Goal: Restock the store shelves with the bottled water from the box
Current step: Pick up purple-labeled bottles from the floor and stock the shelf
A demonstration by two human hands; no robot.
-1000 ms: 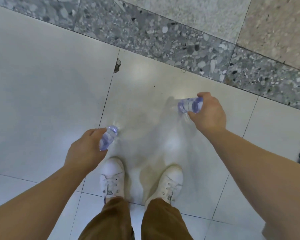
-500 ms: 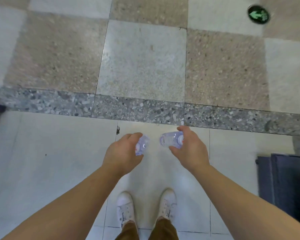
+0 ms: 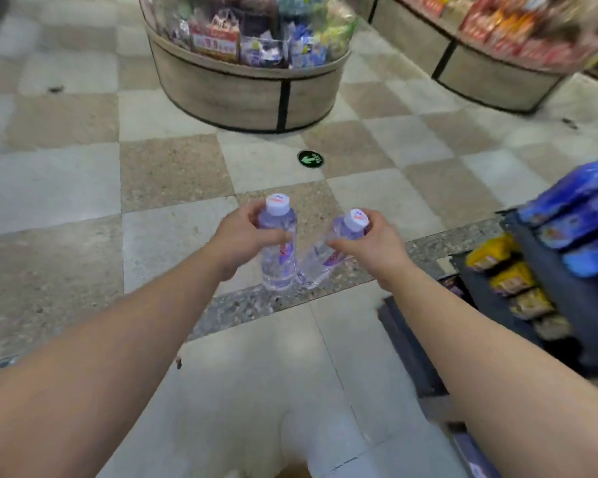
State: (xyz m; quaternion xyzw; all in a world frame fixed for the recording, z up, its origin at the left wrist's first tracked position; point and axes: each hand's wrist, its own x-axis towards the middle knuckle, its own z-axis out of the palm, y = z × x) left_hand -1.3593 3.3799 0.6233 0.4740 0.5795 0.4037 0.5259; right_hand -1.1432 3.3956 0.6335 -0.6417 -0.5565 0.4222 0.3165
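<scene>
I hold two clear water bottles with white caps in front of me, above the tiled floor. My left hand (image 3: 244,234) grips the left bottle (image 3: 277,257) around its upper body; it stands nearly upright. My right hand (image 3: 370,241) grips the right bottle (image 3: 321,262) near its neck; it tilts, with its base pointing down and left towards the other bottle. The two bottles almost touch at their bases. No box is in view.
A dark store shelf (image 3: 546,270) with blue and yellow packets stands at the right. A round display stand (image 3: 246,88) full of snacks is ahead; another curved stand (image 3: 491,70) is at the far right. A green arrow sticker (image 3: 310,159) marks the checkered floor.
The view has lifted from my feet and the floor to the shop ahead. Both hands have come together and turned the bottles cap-up.
</scene>
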